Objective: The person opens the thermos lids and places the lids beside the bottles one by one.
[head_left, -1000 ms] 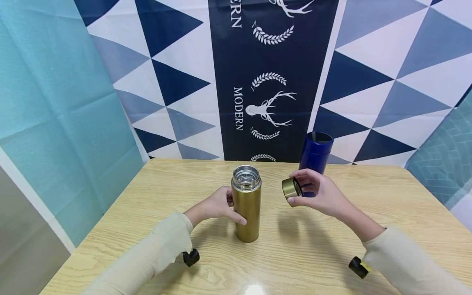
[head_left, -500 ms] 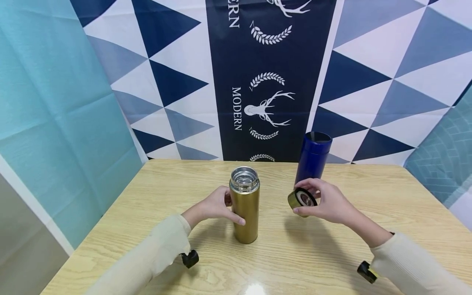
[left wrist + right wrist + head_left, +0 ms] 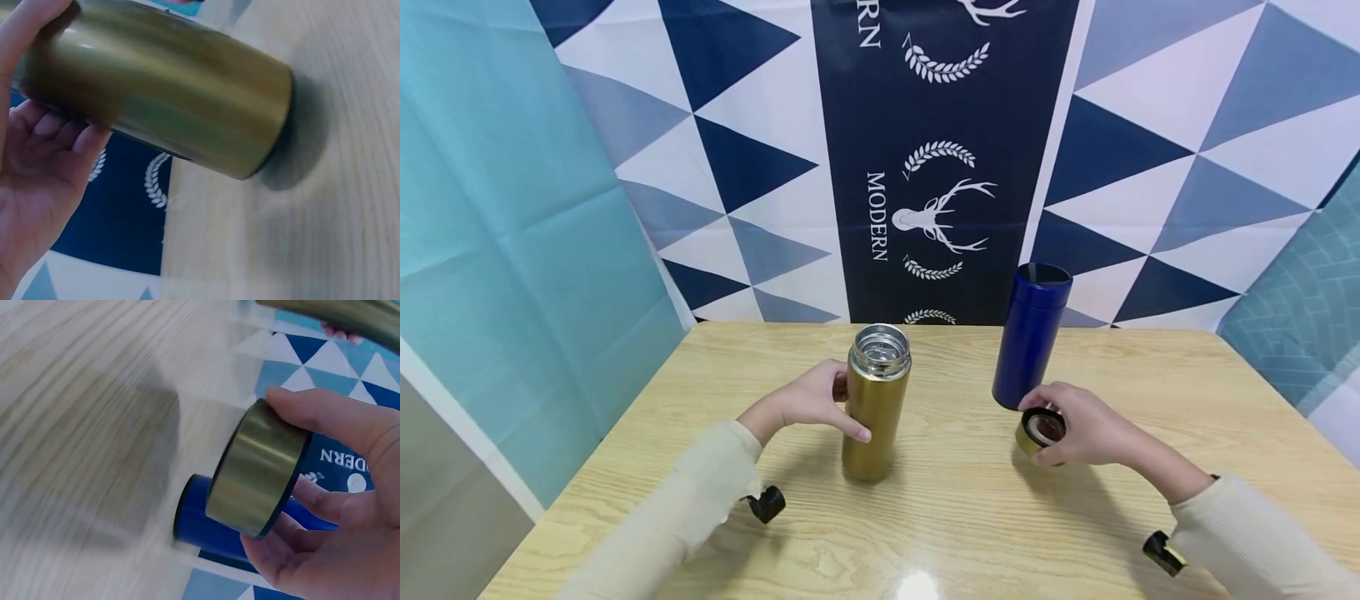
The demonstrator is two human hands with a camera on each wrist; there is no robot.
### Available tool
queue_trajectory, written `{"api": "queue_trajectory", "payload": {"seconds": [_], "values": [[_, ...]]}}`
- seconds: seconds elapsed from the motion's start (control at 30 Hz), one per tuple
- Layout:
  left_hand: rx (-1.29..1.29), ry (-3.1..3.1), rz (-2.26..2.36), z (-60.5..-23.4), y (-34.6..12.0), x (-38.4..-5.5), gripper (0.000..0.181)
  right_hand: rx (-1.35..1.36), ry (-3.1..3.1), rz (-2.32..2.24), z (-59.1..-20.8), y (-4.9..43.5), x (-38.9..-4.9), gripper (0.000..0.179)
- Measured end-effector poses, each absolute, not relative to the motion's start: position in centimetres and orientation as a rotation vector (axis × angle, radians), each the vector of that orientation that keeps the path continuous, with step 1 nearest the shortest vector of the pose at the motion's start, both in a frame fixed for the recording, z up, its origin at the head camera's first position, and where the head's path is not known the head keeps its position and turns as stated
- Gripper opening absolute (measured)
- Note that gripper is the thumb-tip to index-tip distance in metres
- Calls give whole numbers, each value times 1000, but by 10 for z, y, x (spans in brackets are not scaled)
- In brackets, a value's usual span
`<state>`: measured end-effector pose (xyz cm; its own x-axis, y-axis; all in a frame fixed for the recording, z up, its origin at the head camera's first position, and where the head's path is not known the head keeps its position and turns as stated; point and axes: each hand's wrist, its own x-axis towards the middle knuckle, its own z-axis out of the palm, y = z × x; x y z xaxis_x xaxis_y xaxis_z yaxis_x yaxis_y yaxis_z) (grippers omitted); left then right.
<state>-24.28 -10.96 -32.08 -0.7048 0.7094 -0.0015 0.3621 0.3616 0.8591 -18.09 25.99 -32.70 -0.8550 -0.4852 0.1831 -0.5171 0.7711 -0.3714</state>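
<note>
A gold thermos flask [image 3: 876,417], its steel mouth uncovered, is gripped round the side by my left hand [image 3: 811,400]. It leans slightly to the right; whether its base touches the table I cannot tell. In the left wrist view its smooth gold body [image 3: 187,87] fills the upper part. My right hand [image 3: 1086,425] pinches the gold lid [image 3: 1027,439] by its rim between thumb and fingers, with its hollow underside turned up towards the head camera. The right wrist view shows the lid [image 3: 259,469] apart from its shadow on the table.
Just behind my right hand stands a dark blue flask-shaped cylinder [image 3: 1032,333], its top dark and recessed. The wooden table [image 3: 970,533] ends at a patterned cloth backdrop [image 3: 940,167]. A teal curtain [image 3: 527,217] hangs at the left.
My left hand and the flask have shifted left, and the flask now tilts. The lid has moved right and down towards the table, its underside turned more upward.
</note>
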Motion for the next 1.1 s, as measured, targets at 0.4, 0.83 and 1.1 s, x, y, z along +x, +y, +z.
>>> {"api": "queue_trajectory", "payload": {"seconds": [0.4,0.83,1.1], "values": [[846,2418,1289,-312,-154,-248,62,715,-3016,589,-340,285,-180,57],[400,2618,1475,-331,-184,-253,68,493,-3021,516,-347,301,-184,56],[215,2650,1564,-339,-189,-250,70,420,-3016,486,-353,299,-186,58]]}}
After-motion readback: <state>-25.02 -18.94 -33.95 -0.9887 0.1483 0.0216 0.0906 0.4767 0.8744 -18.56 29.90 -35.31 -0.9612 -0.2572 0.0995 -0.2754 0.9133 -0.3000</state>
